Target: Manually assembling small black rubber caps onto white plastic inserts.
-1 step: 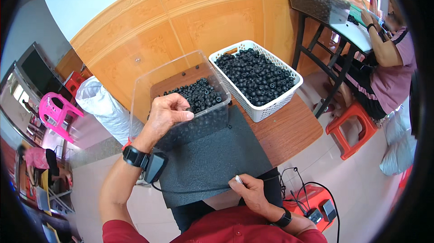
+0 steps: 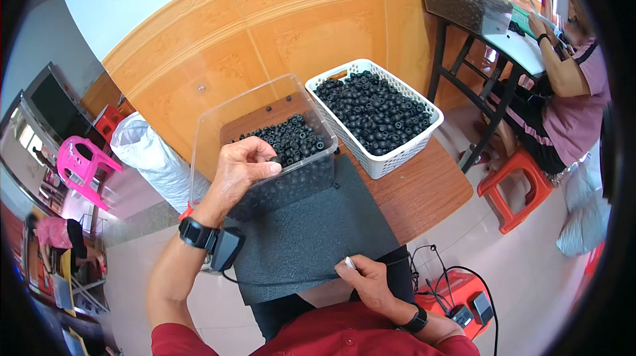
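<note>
Thumb and fingers of the left hand (image 2: 240,165) pinch a small black piece (image 2: 274,159) at the near side of a clear bin (image 2: 311,177) of similar pieces. Above the dark mat's (image 2: 311,223) near edge, the right hand (image 2: 371,283) grips a white-tipped object (image 2: 350,263). Bin and white basket (image 2: 397,160) stand together on the wooden counter (image 2: 424,197), seemingly for easy reach. Fingertips mostly cover the piece; the white-tipped object's body is hidden, its kind unclear.
</note>
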`<state>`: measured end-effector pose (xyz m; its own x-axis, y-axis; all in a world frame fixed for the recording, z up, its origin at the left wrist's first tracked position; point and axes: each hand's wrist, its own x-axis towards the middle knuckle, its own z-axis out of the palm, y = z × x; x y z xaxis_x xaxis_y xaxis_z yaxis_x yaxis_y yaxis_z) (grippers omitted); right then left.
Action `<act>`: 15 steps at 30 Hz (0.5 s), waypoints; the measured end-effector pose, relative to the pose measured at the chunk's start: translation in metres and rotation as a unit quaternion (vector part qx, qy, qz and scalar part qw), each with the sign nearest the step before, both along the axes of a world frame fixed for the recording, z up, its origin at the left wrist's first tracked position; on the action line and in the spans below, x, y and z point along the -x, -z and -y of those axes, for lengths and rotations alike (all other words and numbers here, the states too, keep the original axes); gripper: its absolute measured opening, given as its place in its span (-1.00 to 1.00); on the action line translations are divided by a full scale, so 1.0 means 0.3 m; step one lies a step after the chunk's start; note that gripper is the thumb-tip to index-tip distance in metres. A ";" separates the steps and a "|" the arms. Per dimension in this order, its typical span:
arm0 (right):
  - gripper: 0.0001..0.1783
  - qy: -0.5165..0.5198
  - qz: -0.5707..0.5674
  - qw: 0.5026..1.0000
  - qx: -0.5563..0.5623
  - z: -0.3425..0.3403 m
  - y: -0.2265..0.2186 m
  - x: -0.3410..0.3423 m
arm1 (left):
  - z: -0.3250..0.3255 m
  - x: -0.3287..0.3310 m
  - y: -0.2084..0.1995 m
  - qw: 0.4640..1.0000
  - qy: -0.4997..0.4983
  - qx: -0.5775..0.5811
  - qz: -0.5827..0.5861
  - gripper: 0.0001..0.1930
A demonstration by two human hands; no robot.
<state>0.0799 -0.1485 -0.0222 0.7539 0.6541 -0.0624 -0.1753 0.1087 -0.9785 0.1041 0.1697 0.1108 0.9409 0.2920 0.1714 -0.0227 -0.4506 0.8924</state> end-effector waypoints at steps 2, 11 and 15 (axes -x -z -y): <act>-0.81 0.009 -0.003 1.000 -0.004 0.000 -0.015 0.002 | 0.060 0.048 -0.024 0.996 -0.006 0.066 0.052 -0.80; -0.81 0.007 0.087 0.996 -0.026 -0.012 -0.047 -0.023 | 0.307 0.223 0.080 0.908 0.068 0.406 0.080 -0.66; -0.77 0.015 0.154 0.987 -0.037 -0.027 -0.109 -0.037 | 0.365 0.256 0.154 0.880 0.067 0.465 0.071 -0.66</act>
<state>0.0911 -0.1403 0.0104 0.7483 0.6259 0.2197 0.1329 0.1830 -0.9741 0.0272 0.0602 0.0646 0.9662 0.2552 0.0354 -0.1604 0.4887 0.8576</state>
